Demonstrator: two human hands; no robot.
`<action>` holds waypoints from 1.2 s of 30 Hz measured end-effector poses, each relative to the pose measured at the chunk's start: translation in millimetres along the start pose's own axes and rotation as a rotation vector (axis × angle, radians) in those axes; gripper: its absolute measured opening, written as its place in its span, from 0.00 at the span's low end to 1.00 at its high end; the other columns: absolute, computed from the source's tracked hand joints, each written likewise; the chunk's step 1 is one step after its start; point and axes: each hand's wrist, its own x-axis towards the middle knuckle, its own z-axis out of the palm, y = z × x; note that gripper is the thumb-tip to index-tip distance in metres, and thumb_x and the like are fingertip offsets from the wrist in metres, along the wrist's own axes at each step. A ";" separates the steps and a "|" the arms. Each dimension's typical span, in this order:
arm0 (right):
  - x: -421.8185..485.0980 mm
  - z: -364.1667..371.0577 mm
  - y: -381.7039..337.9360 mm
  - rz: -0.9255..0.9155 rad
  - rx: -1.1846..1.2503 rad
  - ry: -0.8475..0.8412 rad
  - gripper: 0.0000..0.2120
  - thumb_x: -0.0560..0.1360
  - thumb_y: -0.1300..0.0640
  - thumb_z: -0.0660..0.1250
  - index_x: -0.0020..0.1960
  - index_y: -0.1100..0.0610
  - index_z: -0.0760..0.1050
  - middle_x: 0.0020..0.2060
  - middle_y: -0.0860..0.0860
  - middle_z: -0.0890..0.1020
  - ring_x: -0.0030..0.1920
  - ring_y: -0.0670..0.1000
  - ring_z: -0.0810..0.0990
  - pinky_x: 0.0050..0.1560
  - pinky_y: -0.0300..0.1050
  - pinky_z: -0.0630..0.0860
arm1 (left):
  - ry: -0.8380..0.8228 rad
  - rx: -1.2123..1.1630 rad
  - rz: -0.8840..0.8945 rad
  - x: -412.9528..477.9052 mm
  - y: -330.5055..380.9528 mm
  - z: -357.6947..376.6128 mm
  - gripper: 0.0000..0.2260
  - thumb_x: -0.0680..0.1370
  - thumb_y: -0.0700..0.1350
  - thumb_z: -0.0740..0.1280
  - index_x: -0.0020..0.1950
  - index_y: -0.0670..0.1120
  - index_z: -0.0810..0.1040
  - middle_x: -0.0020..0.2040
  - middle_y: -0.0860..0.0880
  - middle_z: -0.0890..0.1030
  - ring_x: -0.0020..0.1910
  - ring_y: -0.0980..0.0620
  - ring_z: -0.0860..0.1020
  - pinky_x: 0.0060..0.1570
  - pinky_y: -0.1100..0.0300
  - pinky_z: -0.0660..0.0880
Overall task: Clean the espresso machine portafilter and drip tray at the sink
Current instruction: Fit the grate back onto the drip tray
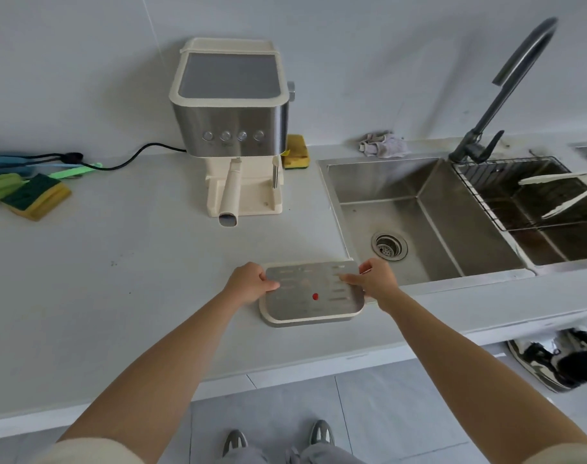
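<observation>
- Two hands hold the tray [305, 298] at lower centre of the frame. The left hand [250, 283] grips its left end and the right hand [377, 283] its right end, fingers [350, 279] closed over the edges.
- It is low over the tabletop [134, 279], just beside the near-left corner of the sink [385, 182]; I cannot tell whether it touches the surface.
- Any liquid under the grate [322, 283] could slop onto the tabletop or floor if the tray tilts on the way across.
- The grate looks like a loose lid, so tipping the tray to empty it might let it slide off into the sink.
- Smooth steel and glossy plastic, pinched only at the ends, could slip once wet.
- The portafilter [230, 192] sits in the machine [230, 125] at upper centre, handle towards the viewer, and is not yet cleaned.
- The tray is a shallow rounded rectangle with a cream plastic base, a brushed-steel slotted grate and a small red float [315, 296].
- The sink is brushed steel with straight walls and a round strainer drain [389, 246].
- A yellow-green sponge [37, 199] lies at left.
</observation>
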 end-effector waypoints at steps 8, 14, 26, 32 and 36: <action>20.5 -1.5 -1.6 -0.055 -0.245 -0.066 0.18 0.68 0.54 0.75 0.35 0.54 0.64 0.33 0.50 0.72 0.37 0.50 0.72 0.43 0.46 0.72 | 0.011 0.085 -0.041 10.7 2.0 3.1 0.18 0.73 0.48 0.70 0.28 0.46 0.65 0.34 0.46 0.74 0.38 0.47 0.73 0.38 0.59 0.66; 21.5 -0.7 -3.6 -0.124 -0.475 -0.084 0.17 0.71 0.45 0.70 0.45 0.56 0.66 0.34 0.47 0.70 0.40 0.50 0.72 0.33 0.39 0.65 | 0.040 0.135 -0.055 15.4 -2.9 1.9 0.16 0.74 0.51 0.69 0.32 0.48 0.66 0.33 0.51 0.73 0.41 0.48 0.74 0.42 0.59 0.67; 18.6 0.2 -0.1 -0.094 -0.547 -0.098 0.21 0.73 0.43 0.66 0.54 0.57 0.65 0.38 0.49 0.73 0.32 0.46 0.70 0.28 0.38 0.66 | 0.096 0.112 -0.056 15.1 -11.2 8.0 0.17 0.73 0.49 0.69 0.33 0.49 0.62 0.32 0.52 0.69 0.38 0.49 0.70 0.39 0.59 0.66; 8.1 0.9 7.0 -0.256 -0.548 -0.078 0.29 0.73 0.43 0.66 0.65 0.57 0.62 0.55 0.53 0.75 0.51 0.52 0.75 0.48 0.45 0.75 | 0.194 0.046 -0.078 -4.7 -11.3 12.5 0.14 0.76 0.52 0.66 0.53 0.44 0.71 0.51 0.46 0.77 0.54 0.44 0.75 0.47 0.57 0.69; -0.2 3.3 31.0 -0.470 -0.613 -0.183 0.41 0.68 0.42 0.71 0.73 0.53 0.54 0.68 0.51 0.65 0.67 0.52 0.63 0.68 0.51 0.63 | 0.209 -0.018 0.013 -26.6 -26.2 28.6 0.32 0.71 0.53 0.71 0.69 0.43 0.64 0.66 0.45 0.71 0.66 0.46 0.69 0.61 0.53 0.70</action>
